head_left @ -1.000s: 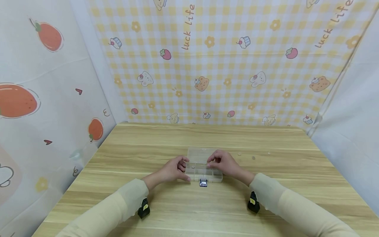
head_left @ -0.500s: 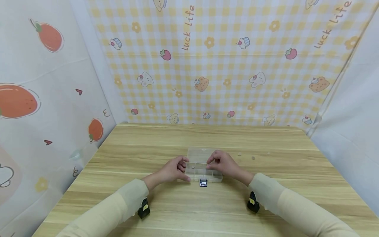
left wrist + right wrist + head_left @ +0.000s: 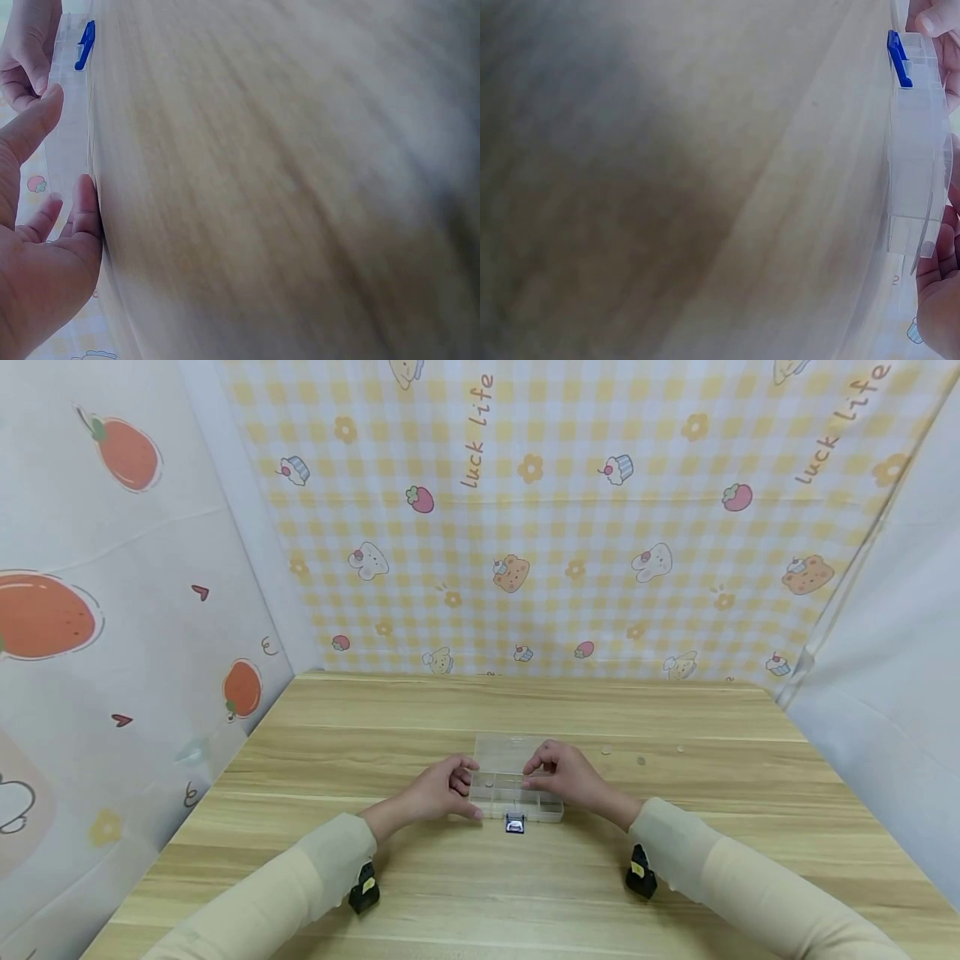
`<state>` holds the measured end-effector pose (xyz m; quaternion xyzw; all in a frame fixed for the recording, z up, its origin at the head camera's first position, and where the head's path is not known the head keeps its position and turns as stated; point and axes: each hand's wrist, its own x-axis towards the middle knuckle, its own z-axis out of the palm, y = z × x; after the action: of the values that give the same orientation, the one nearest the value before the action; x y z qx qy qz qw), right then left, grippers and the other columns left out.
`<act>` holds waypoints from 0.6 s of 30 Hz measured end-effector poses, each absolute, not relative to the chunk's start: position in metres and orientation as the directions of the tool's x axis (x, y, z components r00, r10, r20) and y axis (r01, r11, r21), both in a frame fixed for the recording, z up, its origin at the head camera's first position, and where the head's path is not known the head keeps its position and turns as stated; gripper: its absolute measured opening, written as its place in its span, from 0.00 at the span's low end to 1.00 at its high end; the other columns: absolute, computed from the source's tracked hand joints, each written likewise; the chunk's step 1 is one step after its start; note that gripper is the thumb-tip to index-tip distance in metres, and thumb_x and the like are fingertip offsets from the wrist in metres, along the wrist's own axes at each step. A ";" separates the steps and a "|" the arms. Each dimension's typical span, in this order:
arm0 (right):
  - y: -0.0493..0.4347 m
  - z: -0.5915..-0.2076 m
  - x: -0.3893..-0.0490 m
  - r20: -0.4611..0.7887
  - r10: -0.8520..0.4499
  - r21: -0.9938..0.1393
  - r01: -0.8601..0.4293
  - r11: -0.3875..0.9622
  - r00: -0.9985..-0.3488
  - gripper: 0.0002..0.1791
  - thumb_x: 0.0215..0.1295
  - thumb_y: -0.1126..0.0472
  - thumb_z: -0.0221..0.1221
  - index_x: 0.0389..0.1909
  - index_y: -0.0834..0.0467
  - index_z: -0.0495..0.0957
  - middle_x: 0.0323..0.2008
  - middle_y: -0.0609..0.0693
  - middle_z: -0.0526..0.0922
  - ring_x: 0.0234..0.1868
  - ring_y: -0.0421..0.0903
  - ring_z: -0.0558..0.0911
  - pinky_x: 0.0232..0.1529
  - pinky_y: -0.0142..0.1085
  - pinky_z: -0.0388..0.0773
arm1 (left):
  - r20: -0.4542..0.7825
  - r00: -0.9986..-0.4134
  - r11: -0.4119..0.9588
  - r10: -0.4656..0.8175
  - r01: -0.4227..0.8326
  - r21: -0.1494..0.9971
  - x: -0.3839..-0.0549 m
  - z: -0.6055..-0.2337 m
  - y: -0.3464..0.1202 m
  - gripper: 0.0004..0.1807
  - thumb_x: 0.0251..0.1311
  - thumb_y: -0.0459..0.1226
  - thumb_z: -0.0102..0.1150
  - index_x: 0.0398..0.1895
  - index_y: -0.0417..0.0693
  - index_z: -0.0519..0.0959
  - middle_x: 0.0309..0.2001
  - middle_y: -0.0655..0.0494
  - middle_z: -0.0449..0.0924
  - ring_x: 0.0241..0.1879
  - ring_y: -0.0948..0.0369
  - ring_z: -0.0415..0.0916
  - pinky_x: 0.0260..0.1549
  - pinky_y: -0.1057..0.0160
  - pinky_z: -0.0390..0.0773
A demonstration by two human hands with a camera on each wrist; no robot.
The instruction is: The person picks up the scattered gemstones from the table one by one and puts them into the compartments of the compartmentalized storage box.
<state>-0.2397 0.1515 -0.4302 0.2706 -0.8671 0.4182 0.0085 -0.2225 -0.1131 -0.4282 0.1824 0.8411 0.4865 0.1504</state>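
A clear plastic compartment box (image 3: 552,816) stands on the table with its lid (image 3: 497,748) tipped back and its blue latch (image 3: 515,824) hanging down in front. My left hand (image 3: 433,789) holds the box's left end, thumb at the front corner and fingers behind. Over the middle compartments, my right hand (image 3: 567,774) keeps thumb and forefinger in a pinch. In the left wrist view a tiny dark edge shows between those fingertips, too small to name. One small round disc (image 3: 489,783) lies in the back left compartment. The right hand hides part of the box and lid.
Right of the box, small flat discs lie apart on the wooden table (image 3: 420,893): a pale one (image 3: 606,750), a greyer one (image 3: 641,761) and another pale one (image 3: 680,749). Patterned cloth (image 3: 555,527) hangs behind the table, with more at the sides.
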 end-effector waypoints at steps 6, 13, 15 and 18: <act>0.152 -0.431 -0.240 0.255 -0.464 -0.715 -0.488 0.500 -0.849 0.06 0.53 0.62 0.72 0.30 0.56 0.85 0.31 0.44 0.77 0.29 0.42 0.69 0.30 0.32 0.67 | -0.081 -0.890 0.471 0.449 0.159 0.868 -0.223 -0.429 -0.113 0.38 0.41 0.33 0.80 0.58 0.39 0.70 0.43 0.50 0.72 0.40 0.57 0.70 0.41 0.60 0.74; 0.155 -0.429 -0.240 0.248 -0.434 -0.720 -0.465 0.515 -0.866 0.07 0.53 0.60 0.72 0.31 0.55 0.85 0.31 0.45 0.78 0.30 0.43 0.70 0.32 0.33 0.67 | -0.085 -0.887 0.460 0.454 0.152 0.875 -0.225 -0.431 -0.113 0.38 0.41 0.33 0.80 0.57 0.39 0.70 0.43 0.50 0.71 0.40 0.56 0.69 0.41 0.59 0.73; 0.158 -0.428 -0.241 0.240 -0.413 -0.723 -0.446 0.528 -0.878 0.07 0.53 0.60 0.72 0.32 0.55 0.85 0.31 0.45 0.78 0.30 0.43 0.70 0.32 0.34 0.67 | -0.084 -0.887 0.460 0.455 0.153 0.875 -0.225 -0.431 -0.113 0.38 0.41 0.33 0.80 0.57 0.39 0.70 0.43 0.50 0.71 0.40 0.56 0.69 0.41 0.59 0.73; 0.163 -0.425 -0.243 0.231 -0.379 -0.726 -0.418 0.546 -0.896 0.06 0.55 0.60 0.71 0.32 0.53 0.85 0.32 0.44 0.77 0.32 0.44 0.70 0.33 0.35 0.67 | -0.082 -0.887 0.459 0.455 0.154 0.875 -0.225 -0.431 -0.113 0.38 0.40 0.33 0.80 0.57 0.39 0.70 0.43 0.50 0.71 0.40 0.57 0.69 0.41 0.59 0.73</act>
<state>-0.2430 0.1625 -0.4247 0.2265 -0.8789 0.4192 0.0232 -0.2248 -0.1135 -0.4311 0.1812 0.8400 0.4877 0.1542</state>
